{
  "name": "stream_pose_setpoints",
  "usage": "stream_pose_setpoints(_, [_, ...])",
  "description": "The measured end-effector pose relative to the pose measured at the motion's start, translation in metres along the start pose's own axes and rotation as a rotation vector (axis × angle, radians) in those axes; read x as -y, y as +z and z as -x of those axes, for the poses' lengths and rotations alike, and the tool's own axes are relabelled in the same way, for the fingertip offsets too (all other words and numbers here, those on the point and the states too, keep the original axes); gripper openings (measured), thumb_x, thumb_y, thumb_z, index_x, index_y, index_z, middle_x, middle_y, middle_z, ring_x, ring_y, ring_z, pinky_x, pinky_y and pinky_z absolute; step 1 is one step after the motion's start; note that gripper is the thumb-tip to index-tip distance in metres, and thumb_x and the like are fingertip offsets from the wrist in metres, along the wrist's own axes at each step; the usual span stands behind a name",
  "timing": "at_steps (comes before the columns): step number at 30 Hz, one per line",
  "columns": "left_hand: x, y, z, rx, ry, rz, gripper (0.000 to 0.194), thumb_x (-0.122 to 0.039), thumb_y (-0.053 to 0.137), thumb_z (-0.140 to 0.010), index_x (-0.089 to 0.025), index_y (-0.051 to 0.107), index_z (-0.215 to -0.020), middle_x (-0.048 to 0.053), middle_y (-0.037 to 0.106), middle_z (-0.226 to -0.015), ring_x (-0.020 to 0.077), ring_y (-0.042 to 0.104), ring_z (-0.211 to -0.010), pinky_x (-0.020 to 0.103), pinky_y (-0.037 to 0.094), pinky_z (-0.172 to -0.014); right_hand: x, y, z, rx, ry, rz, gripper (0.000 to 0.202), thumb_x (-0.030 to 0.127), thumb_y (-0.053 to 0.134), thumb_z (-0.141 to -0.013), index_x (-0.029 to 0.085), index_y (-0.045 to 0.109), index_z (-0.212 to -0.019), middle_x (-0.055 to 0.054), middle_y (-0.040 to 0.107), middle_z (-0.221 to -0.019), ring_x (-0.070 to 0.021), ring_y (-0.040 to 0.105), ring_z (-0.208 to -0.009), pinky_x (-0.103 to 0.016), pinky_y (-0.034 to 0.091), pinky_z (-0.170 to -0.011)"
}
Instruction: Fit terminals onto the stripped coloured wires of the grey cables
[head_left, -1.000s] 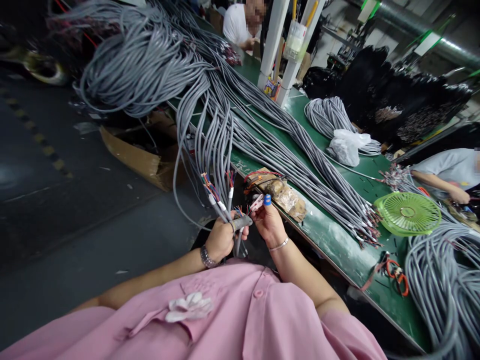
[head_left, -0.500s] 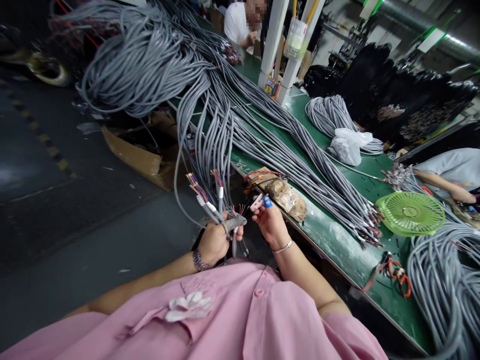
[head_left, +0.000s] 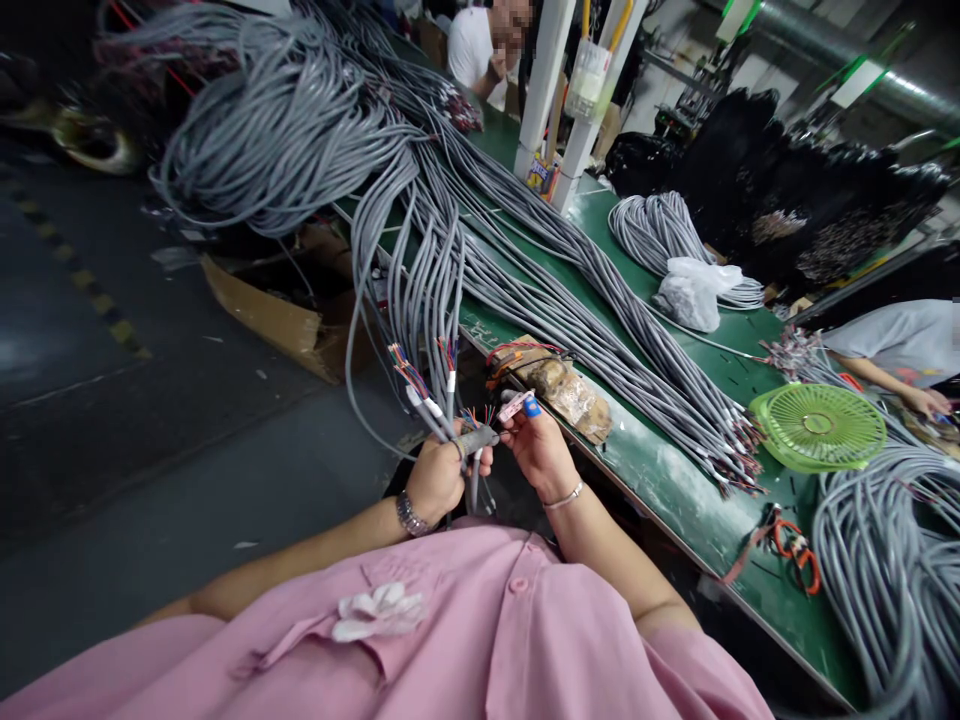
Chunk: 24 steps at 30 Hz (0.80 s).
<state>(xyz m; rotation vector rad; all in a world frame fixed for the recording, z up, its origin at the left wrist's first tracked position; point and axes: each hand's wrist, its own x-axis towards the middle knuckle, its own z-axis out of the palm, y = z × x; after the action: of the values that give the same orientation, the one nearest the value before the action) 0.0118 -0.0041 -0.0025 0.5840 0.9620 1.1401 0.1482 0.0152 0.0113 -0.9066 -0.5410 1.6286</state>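
Closed around grey cables [head_left: 475, 485], my left hand [head_left: 437, 482] is at the front of my body. Its thumb appears wrapped in a grey cover [head_left: 475, 440]. Fine coloured wires [head_left: 480, 415] fan out above that thumb. Cables with white bands and longer bared coloured wires [head_left: 409, 372] rise behind the same hand. Just to the right, my right hand [head_left: 546, 458] pinches a small pale pink piece [head_left: 515, 404], whose exact kind I cannot make out. Blue tape [head_left: 532, 405] covers the right thumb. The right fingertips are close beside the left thumb; whether they touch the wires is unclear.
Long bundles of grey cable [head_left: 570, 290] lie along the green table [head_left: 697, 520]. On it are a taped brown block [head_left: 574, 395], a green fan [head_left: 817, 425] and orange-handled scissors [head_left: 799, 555]. A cardboard box [head_left: 262, 320] sits on the floor. Two co-workers are across and to the right.
My left hand has shifted slightly right with the cables, closer to my right hand. The pink piece has turned slightly and moved a little left. A co-worker's hand has risen.
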Motion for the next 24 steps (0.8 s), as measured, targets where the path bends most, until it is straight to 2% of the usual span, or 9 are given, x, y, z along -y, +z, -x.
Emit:
stream_pose_setpoints(6, [-0.001,0.001,0.000,0.021,0.012,-0.050,0.019,-0.029,0.072,-0.065,-0.016,0.058,-0.064,-0.001,0.061,-0.051,0.0105,0.053,-0.042,0.021,0.036,-0.040,-0.001,0.003,-0.001,-0.022,-0.030,-0.015,0.027,0.044,0.067,-0.081,0.020,0.068,-0.092,-0.004,0.070,-0.090,-0.0133,0.061,-0.077,-0.024,0.048,-0.065])
stream_pose_setpoints(11, [0.002,-0.002,0.000,0.038,0.025,-0.069,0.018,-0.028,0.071,-0.067,-0.016,0.059,-0.063,0.000,0.061,-0.052,0.0101,0.053,-0.042,0.020,0.035,-0.040,-0.004,0.001,-0.001,-0.032,0.001,-0.037,0.027,0.044,0.067,-0.081,0.020,0.068,-0.093,-0.004,0.071,-0.092,-0.0135,0.062,-0.078,-0.024,0.048,-0.066])
stream_pose_setpoints(17, [0.004,-0.012,0.006,0.057,0.055,-0.061,0.016,-0.029,0.070,-0.071,-0.015,0.063,-0.070,0.000,0.060,-0.053,0.0108,0.054,-0.045,0.022,0.039,-0.043,-0.003,-0.007,0.000,0.006,0.081,-0.088,0.044,0.060,0.062,-0.080,0.018,0.067,-0.093,-0.003,0.069,-0.087,-0.0119,0.060,-0.070,-0.022,0.048,-0.060])
stream_pose_setpoints(21, [0.005,-0.019,0.009,0.055,0.087,-0.040,0.014,-0.029,0.069,-0.074,-0.016,0.064,-0.071,-0.001,0.061,-0.054,0.0104,0.054,-0.047,0.021,0.039,-0.045,-0.003,-0.014,0.011,0.088,0.151,0.032,0.046,0.059,0.068,-0.074,0.016,0.066,-0.089,-0.002,0.066,-0.081,-0.0105,0.057,-0.062,-0.023,0.049,-0.057])
stream_pose_setpoints(24, [0.006,-0.022,0.010,0.052,0.099,-0.044,0.015,-0.028,0.069,-0.075,-0.016,0.061,-0.069,-0.001,0.062,-0.055,0.0094,0.054,-0.047,0.020,0.037,-0.045,-0.008,-0.013,0.021,0.128,0.127,0.191,0.040,0.048,0.078,-0.067,0.016,0.066,-0.086,0.000,0.063,-0.075,-0.0089,0.052,-0.056,-0.023,0.047,-0.055])
